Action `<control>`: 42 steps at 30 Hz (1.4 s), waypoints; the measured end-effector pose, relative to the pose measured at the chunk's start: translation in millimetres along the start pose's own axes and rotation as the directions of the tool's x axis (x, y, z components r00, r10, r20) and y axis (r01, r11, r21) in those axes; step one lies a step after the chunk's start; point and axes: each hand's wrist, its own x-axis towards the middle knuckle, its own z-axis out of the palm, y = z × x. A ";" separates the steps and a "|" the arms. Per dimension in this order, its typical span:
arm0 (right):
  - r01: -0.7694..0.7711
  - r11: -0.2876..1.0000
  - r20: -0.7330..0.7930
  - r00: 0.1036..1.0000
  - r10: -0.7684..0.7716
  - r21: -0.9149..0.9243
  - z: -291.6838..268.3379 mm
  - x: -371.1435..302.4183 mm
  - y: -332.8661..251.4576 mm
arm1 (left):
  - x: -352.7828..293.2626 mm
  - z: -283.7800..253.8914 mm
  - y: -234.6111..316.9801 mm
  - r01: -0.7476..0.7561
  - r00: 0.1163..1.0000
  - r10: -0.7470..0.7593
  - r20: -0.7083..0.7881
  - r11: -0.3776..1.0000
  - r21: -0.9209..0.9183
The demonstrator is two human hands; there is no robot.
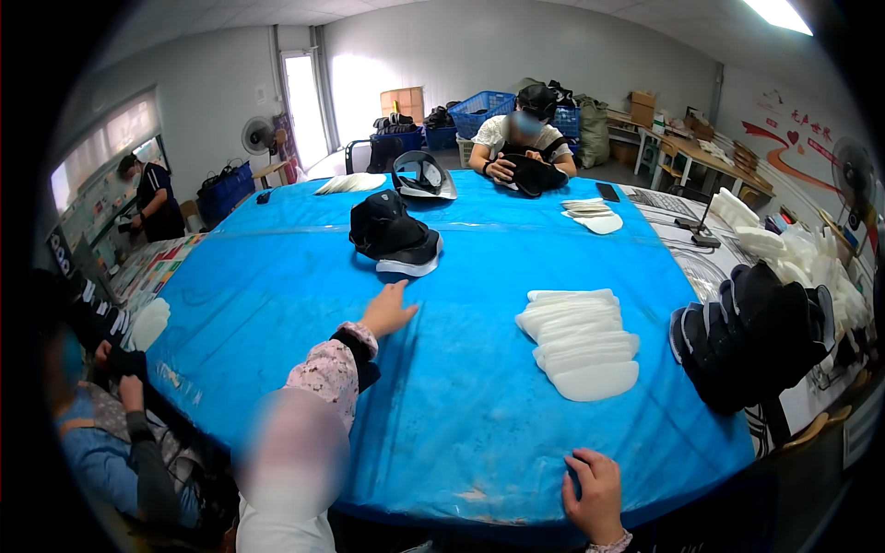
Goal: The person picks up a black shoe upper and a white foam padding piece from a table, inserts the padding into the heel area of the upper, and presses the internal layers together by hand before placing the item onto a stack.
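black caps (385,226) point near-right, long axis slanting

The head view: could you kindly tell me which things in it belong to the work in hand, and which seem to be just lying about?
Likely part of the work:
black caps, nearest the left hand
white curved pieces, nearest the right hand
dark cap stack at right

Probably just lying about:
flat dark slab, far right
fan left of the doorway
large blue basket at the back

Cap workshop, blue-covered worktable (267,304), stacked dark caps (380,227), white brim-shaped pieces (583,346)
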 end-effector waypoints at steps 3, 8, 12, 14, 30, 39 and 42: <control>0.023 0.999 -0.016 1.000 -0.022 0.030 0.4 -0.2 -6.3 | 19.3 14.7 -39.0 0.198 0.976 -0.217 -0.034 0.936 -0.292; -0.001 0.999 -0.029 1.000 0.002 0.044 -6.4 -3.8 -12.9 | 33.9 17.1 -44.5 0.310 0.918 -0.342 0.203 0.297 -0.903; -0.025 0.999 -0.035 0.999 0.026 0.024 -9.6 -3.9 -10.2 | 46.0 23.6 -29.5 0.243 0.951 -0.229 0.209 0.133 -0.961; -0.036 0.999 -0.038 0.999 0.038 0.035 -9.6 -4.0 -10.2 | 57.5 26.5 -20.4 0.236 0.948 -0.238 0.211 0.083 -0.968; -0.027 0.996 -0.027 0.999 0.029 0.084 -9.7 -9.0 -0.8 | -72.5 -3.8 47.1 0.057 0.976 -0.211 0.060 -0.020 -0.998; 0.120 0.982 -0.040 0.993 -0.116 0.146 0.0 -5.2 -1.6 | -288.6 -48.5 -24.6 0.199 0.813 -0.572 0.107 0.099 -0.975; 0.130 0.983 -0.031 0.991 -0.128 0.132 0.5 -5.0 2.5 | -273.2 -63.4 -6.2 0.227 0.786 -0.617 -0.040 0.349 -0.909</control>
